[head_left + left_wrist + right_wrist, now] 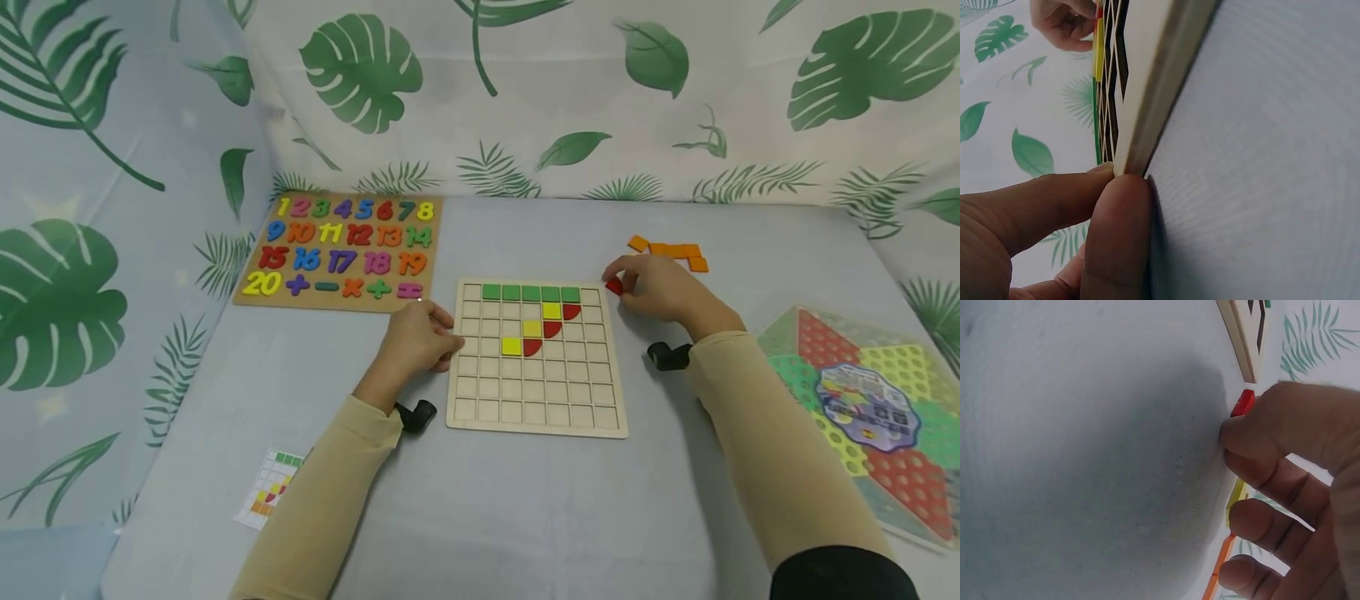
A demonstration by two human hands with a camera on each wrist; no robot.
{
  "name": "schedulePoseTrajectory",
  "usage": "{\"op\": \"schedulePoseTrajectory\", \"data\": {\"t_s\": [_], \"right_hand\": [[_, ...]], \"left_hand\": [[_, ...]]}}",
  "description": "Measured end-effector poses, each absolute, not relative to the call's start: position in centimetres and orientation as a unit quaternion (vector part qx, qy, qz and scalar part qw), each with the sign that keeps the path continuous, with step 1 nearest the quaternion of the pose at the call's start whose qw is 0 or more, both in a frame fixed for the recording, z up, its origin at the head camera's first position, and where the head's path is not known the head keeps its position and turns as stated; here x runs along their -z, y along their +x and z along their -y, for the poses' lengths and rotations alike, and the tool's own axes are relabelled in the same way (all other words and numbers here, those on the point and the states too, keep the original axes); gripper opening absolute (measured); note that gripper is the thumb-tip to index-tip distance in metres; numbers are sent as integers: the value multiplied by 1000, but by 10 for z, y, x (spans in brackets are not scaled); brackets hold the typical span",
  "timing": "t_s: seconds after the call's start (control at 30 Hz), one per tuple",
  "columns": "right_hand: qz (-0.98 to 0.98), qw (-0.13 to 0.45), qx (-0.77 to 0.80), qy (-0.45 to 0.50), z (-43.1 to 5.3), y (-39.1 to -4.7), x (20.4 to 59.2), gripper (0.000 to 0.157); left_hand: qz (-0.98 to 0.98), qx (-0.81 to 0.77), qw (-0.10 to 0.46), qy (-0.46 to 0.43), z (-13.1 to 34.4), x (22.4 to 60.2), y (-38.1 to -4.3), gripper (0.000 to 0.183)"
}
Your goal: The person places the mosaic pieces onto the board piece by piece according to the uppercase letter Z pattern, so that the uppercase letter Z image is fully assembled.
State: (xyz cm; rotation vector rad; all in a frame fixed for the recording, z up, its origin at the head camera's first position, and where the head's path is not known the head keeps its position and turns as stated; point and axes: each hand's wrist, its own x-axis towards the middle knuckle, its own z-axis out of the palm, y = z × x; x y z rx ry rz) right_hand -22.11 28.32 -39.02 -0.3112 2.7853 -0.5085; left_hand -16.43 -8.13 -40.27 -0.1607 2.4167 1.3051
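A square wooden grid board lies mid-table. It holds a row of green squares near its far side, with three yellow squares and three red quarter-circle pieces stepping diagonally below. My left hand grips the board's left edge, thumb and index finger meeting there. Just off the far right corner, my right hand pinches a red piece between thumb and fingertips. In the right wrist view, a yellow piece shows behind the fingers.
Several orange squares lie beyond my right hand. A number puzzle board with coloured numerals stands back left. A pattern card lies by my left forearm, partly covered. The Chinese checkers board is at the right.
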Motion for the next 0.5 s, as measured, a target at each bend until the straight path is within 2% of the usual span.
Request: {"op": "schedulePoseTrajectory", "data": {"t_s": [0.5], "right_hand": [[-969,126,173,-120,-282,-221,391,26]], "left_hand": [[-856,-481,183,-37,84,405,-163,28]]}}
